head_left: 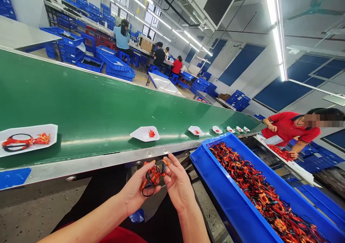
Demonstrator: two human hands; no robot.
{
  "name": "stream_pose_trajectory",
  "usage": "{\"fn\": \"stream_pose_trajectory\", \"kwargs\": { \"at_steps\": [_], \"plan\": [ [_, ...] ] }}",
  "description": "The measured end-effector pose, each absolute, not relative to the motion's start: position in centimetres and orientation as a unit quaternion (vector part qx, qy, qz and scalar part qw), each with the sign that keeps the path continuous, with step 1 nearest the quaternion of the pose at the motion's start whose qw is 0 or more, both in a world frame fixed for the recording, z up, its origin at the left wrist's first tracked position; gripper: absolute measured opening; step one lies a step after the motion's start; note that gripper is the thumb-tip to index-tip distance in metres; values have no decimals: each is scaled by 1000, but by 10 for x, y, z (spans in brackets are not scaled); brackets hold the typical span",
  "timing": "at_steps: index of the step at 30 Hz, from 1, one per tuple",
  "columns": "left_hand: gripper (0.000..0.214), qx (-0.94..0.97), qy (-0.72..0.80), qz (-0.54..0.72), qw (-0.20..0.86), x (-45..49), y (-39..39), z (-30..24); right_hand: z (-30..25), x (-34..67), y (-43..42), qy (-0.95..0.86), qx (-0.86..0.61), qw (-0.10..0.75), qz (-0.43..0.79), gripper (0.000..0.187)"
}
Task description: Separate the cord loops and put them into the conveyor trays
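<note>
The left hand and right hand are raised together just below the steel edge of a green conveyor belt, holding a small bundle of black cord loops tangled with orange-red ribbon. The left hand's fingers curl around the bundle from the left, with the loops hanging below them, while the right hand's fingertips pinch it from the other side, so the bundle sits between the two hands, above the person's dark lap. Just to the right, a long blue crate is packed with a heap of the same black and orange tangles, its near corner close to the right hand. On the belt, white paper trays run away in a line: a large one at the far left carries a black loop and orange-red ribbon, and the next holds a small red scrap. Beyond the crate, a co-worker in a red shirt leans over a white-edged surface, one hand beside a strip of orange-red pieces. Farther back, other people sit at benches among stacked blue crates.
</note>
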State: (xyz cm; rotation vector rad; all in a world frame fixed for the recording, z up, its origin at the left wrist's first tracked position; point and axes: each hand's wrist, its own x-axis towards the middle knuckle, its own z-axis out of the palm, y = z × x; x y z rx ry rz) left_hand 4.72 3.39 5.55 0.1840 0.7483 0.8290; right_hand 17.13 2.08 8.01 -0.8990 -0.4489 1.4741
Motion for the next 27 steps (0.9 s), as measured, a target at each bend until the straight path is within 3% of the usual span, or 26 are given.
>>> {"fn": "stream_pose_trajectory", "kwargs": {
  "at_steps": [12,18,27],
  "plan": [
    [26,119,399,408,812,46,28,50,61,170,24,-219,-451,609,615,34],
    [26,120,396,425,805,32,27,52,65,161,29,-432,-524,534,504,18],
    [24,86,385,501,770,-10,28,60,92,99,137,-684,-498,455,278,19]
  ]
}}
